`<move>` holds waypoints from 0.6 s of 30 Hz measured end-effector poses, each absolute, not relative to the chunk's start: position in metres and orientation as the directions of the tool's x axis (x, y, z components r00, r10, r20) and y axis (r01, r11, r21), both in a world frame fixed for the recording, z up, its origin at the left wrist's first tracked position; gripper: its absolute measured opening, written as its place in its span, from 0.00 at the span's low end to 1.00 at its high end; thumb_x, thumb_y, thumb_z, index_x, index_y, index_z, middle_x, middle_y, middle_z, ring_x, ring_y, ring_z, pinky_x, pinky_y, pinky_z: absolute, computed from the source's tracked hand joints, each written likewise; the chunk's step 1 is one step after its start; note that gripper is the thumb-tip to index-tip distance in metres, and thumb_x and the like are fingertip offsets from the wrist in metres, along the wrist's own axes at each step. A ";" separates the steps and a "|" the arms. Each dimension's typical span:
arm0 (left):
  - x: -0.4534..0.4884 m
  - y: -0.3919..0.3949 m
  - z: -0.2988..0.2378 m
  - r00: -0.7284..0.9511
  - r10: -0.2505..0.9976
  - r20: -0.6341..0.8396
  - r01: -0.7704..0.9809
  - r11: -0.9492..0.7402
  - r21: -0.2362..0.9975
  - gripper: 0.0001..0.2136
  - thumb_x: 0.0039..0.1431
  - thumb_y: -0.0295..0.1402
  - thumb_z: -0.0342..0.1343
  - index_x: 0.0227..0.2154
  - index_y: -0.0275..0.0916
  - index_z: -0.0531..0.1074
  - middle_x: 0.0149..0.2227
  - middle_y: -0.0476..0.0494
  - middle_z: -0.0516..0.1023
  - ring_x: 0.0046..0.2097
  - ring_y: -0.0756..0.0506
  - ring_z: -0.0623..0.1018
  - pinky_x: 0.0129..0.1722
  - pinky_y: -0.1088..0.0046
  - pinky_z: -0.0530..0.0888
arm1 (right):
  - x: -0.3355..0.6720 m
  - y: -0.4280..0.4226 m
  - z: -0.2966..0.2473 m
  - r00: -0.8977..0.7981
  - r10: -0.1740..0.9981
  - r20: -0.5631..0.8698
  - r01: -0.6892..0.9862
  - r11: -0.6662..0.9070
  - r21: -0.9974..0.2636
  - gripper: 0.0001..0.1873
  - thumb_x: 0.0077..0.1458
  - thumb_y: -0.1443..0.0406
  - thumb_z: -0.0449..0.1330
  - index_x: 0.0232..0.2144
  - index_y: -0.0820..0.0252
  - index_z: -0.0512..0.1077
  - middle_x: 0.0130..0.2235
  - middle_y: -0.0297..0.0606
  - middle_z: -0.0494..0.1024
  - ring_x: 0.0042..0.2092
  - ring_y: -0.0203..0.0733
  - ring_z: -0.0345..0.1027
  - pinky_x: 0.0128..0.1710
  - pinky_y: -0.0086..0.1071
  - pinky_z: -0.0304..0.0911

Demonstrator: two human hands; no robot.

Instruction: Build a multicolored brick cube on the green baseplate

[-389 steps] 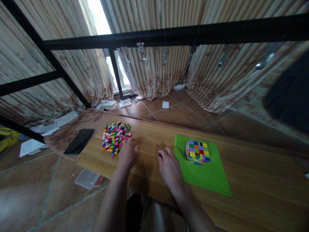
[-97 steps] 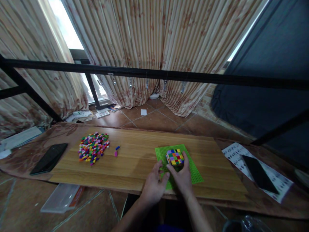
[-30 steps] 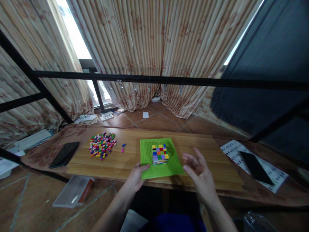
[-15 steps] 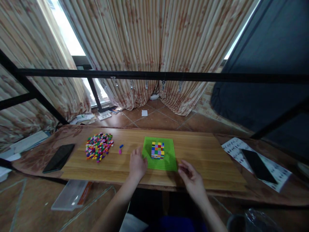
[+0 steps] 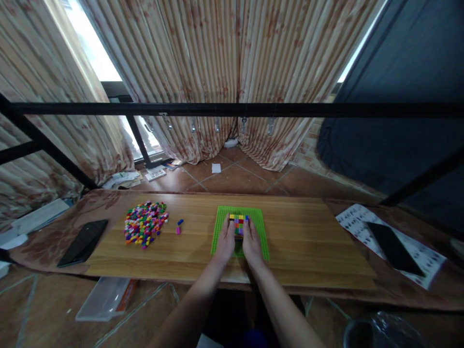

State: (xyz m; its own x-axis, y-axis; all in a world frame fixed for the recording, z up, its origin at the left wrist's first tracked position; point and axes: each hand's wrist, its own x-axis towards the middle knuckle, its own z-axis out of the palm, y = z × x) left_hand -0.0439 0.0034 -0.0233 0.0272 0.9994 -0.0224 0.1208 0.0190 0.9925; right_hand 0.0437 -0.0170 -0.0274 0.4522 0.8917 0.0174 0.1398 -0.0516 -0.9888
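Observation:
A small block built of multicoloured toy bricks stands on the green studded baseplate in the middle of the wooden board. My left hand lies against its left side, fingers stretched forward and held together. From the opposite side my right hand presses in the same way, so the block is clasped between both palms. Its sides are hidden by the hands; the top shows yellow, red, orange, purple and blue bricks. To the left, a blue brick and a pink brick lie apart from the pile.
A heap of loose bricks covers the left part of the wooden board. Beyond it lies a black tablet. On the right, a dark phone rests on a printed sheet. A black metal rail crosses behind.
Both hands have moved inward from either side of the baseplate and closed on the brick block. The view has shifted slightly.

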 end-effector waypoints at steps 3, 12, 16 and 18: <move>-0.036 0.000 -0.028 -0.030 0.999 0.028 0.133 -0.024 0.991 0.25 0.67 0.41 0.41 0.61 0.34 0.62 0.65 0.33 0.64 0.66 0.42 0.64 0.66 0.61 0.58 | 0.035 -0.012 -0.032 0.481 0.876 0.025 0.146 -0.051 -0.988 0.35 0.61 0.45 0.43 0.59 0.63 0.64 0.62 0.51 0.66 0.63 0.50 0.60 0.62 0.45 0.54; -0.029 0.001 -0.024 -0.073 0.996 -0.046 0.015 0.047 0.999 0.25 0.65 0.39 0.45 0.61 0.30 0.61 0.62 0.30 0.66 0.63 0.42 0.68 0.64 0.62 0.62 | 0.038 -0.008 -0.032 0.480 0.877 0.023 0.128 -0.044 -0.991 0.35 0.59 0.45 0.47 0.57 0.63 0.67 0.59 0.53 0.70 0.59 0.51 0.65 0.59 0.44 0.58; -0.046 -0.002 -0.021 -0.088 0.993 -0.074 -0.048 0.070 0.996 0.27 0.66 0.44 0.44 0.61 0.33 0.63 0.66 0.34 0.62 0.67 0.41 0.62 0.66 0.61 0.58 | 0.051 -0.016 -0.039 0.466 0.884 0.032 0.097 -0.015 -0.995 0.37 0.59 0.44 0.45 0.59 0.62 0.66 0.63 0.49 0.66 0.63 0.49 0.60 0.61 0.42 0.55; -0.060 -0.008 -0.021 -0.113 0.990 -0.088 -0.076 0.080 0.994 0.28 0.66 0.48 0.41 0.62 0.36 0.62 0.67 0.37 0.58 0.68 0.42 0.58 0.67 0.61 0.56 | 0.061 -0.026 -0.045 0.463 0.885 0.042 0.084 0.003 -0.996 0.37 0.60 0.44 0.44 0.60 0.61 0.65 0.64 0.46 0.65 0.64 0.48 0.59 0.61 0.41 0.55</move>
